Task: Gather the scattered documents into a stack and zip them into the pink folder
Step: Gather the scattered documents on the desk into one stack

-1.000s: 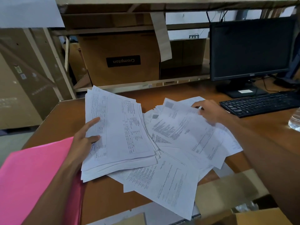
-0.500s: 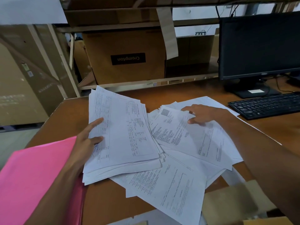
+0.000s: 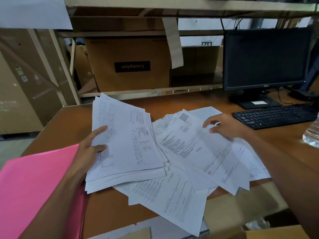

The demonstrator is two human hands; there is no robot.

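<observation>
A thick stack of printed documents is tilted up off the brown desk, and my left hand grips its left edge with the thumb on top. To the right, several loose sheets lie fanned over one another. My right hand pinches the far edge of the top loose sheet between thumb and fingers. One more sheet hangs over the desk's front edge. The pink folder lies at the front left, partly under my left forearm.
A black monitor and black keyboard stand at the back right. A clear plastic bottle is at the right edge. A cardboard box sits on the shelf behind the desk. More cardboard lies below the front edge.
My right hand has slid right along the loose sheets and now pinches the top sheet's edge, lifting it slightly. My left hand keeps its hold on the stack.
</observation>
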